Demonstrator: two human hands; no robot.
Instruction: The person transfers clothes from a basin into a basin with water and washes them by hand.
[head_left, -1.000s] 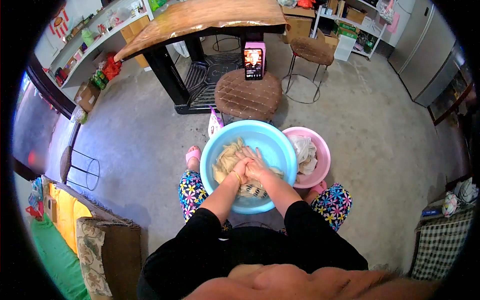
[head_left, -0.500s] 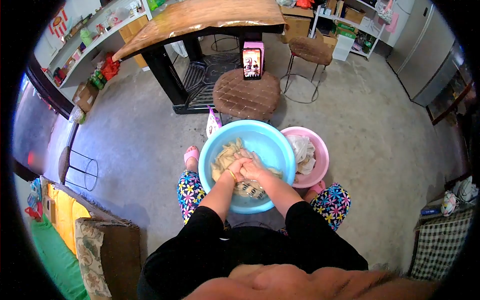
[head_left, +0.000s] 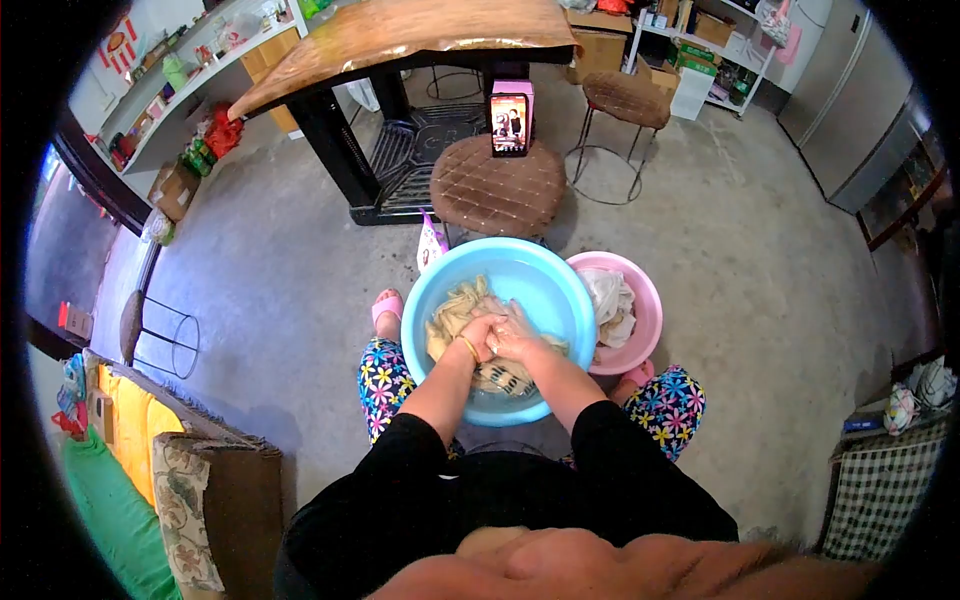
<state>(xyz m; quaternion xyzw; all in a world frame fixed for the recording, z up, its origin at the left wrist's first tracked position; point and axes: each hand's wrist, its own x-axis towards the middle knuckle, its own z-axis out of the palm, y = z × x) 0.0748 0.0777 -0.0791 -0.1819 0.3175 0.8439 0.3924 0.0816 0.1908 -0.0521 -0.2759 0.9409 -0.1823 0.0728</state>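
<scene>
A light-blue basin (head_left: 580,300) stands between my knees with water in it. Soaking inside is a wet beige garment (head_left: 460,305), with a dark-patterned part near the front. My left hand (head_left: 481,337), a yellow bangle at its wrist, is closed on a fold of this garment. Pressed against it, my right hand (head_left: 512,337) is also closed on the cloth, its fingers partly in the water. Where the hands meet, the gripped part is mostly hidden.
A pink basin (head_left: 655,310) with white laundry (head_left: 608,300) adjoins the blue one on the right. Ahead, a phone (head_left: 509,125) stands on a brown stool (head_left: 497,190). A purple-and-white packet (head_left: 430,245) is behind the basin's left rim. Farther back is a wooden table (head_left: 420,30).
The view has shifted slightly. My hands stay together over the garment, with only a small shift of the fingers and cloth.
</scene>
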